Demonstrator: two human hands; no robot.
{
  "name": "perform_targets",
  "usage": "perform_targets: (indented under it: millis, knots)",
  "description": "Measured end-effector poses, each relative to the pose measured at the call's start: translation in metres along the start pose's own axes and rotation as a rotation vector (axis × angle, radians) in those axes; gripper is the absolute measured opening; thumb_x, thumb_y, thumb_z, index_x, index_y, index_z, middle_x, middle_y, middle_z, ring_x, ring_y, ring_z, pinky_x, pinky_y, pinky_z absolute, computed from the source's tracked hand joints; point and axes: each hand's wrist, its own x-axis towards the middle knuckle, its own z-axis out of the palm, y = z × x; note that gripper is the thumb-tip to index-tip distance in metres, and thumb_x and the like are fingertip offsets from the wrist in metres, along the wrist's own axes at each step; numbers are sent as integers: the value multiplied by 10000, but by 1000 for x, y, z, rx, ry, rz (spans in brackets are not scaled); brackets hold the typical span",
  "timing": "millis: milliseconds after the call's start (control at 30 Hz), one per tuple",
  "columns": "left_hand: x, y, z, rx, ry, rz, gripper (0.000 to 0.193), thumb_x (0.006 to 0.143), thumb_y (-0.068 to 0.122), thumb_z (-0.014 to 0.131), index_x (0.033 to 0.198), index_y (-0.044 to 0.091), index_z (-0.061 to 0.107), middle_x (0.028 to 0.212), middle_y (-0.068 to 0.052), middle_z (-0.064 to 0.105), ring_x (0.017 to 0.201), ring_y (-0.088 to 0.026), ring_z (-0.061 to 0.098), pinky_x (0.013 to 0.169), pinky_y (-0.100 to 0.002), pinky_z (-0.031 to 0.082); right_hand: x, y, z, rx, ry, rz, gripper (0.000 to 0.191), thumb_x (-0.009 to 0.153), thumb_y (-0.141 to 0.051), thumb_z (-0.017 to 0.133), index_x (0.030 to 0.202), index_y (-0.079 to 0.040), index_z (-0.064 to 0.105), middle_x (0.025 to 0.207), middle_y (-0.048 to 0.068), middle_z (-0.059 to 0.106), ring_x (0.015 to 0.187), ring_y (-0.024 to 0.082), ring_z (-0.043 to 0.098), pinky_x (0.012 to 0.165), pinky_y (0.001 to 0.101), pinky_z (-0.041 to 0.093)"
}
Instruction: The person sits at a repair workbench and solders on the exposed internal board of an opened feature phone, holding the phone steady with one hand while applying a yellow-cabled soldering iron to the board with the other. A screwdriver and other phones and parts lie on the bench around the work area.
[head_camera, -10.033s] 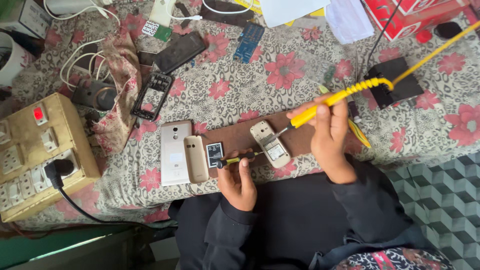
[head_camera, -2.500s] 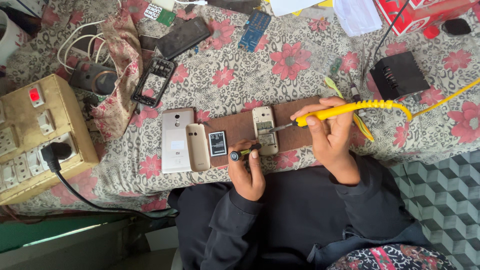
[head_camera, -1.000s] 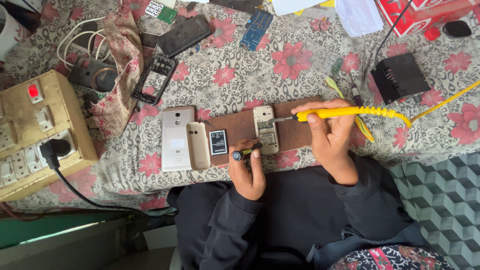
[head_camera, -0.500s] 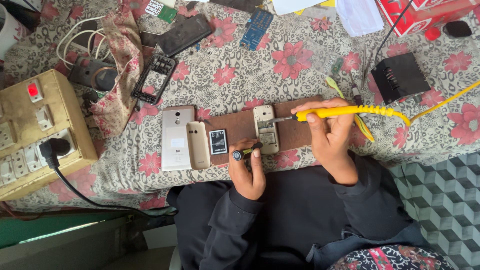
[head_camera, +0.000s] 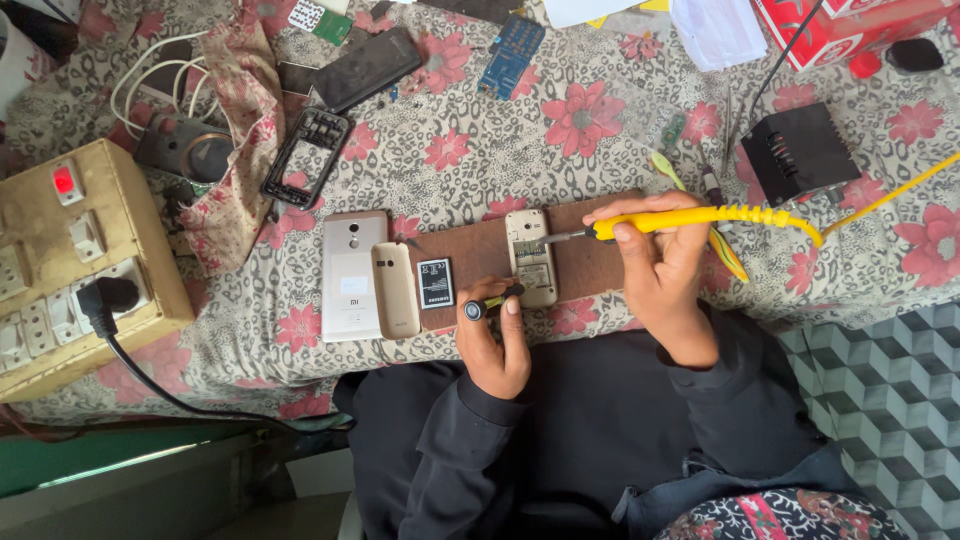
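Head view: I had the right hand (head_camera: 668, 270) wrapped around the yellow soldering iron (head_camera: 700, 217), thumb and fingers pinched on its ribbed plastic grip, and the thin metal tip rested on the upper part of the opened phone (head_camera: 530, 257). That small pale handset lay back-up, its cover off and the board exposed, on a brown wooden board (head_camera: 600, 262) set on the tabletop (head_camera: 420, 170). My left hand (head_camera: 492, 345) was curled shut around a short dark screwdriver (head_camera: 488, 303), whose shaft pressed against the phone's lower left edge, apparently to hold it steady.

I judged the step in hand to be soldering a point on the phone's board. The next move, as I read it, called for a steady tip on a very small contact and firm pressure from the left, since the smooth casing could slide on the flat wood.

Just left of the phone lay a flat black battery (head_camera: 435, 283), a rounded beige back cover (head_camera: 396, 290) and a larger pale gold smartphone (head_camera: 352, 274). The cloth beneath was soft, printed with red flowers. A boxy cream switchboard (head_camera: 70, 260) sat well apart on the left.
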Motion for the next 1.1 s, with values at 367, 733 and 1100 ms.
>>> perform_targets:
  millis: [367,733,1100]
  knots:
    - [-1,0,0,-3,1,-16,133,1030,-39,544,1162,-32,525,1127,-188,631,978,-285,695,860,-358,557,1,0,-2,-10,2,2,286,1139,-32,516,1332,-79,310,1186,203,651,1009,264,710,943,352,576]
    - [-1,-2,0,-14,-6,-24,147,1026,-41,546,1170,-36,515,1127,-193,626,960,-278,688,829,-355,559,1,-5,4,-35,-32,-8,285,1144,-23,495,1336,-82,293,1213,221,645,1041,282,707,984,369,567]
    - [1,-1,-1,10,-4,22,143,1027,-48,552,1164,-35,514,1125,-193,622,978,-302,679,838,-363,546,0,-7,6,-17,-47,4,303,1132,17,479,1347,-79,288,1236,222,629,1069,290,700,1006,381,560]
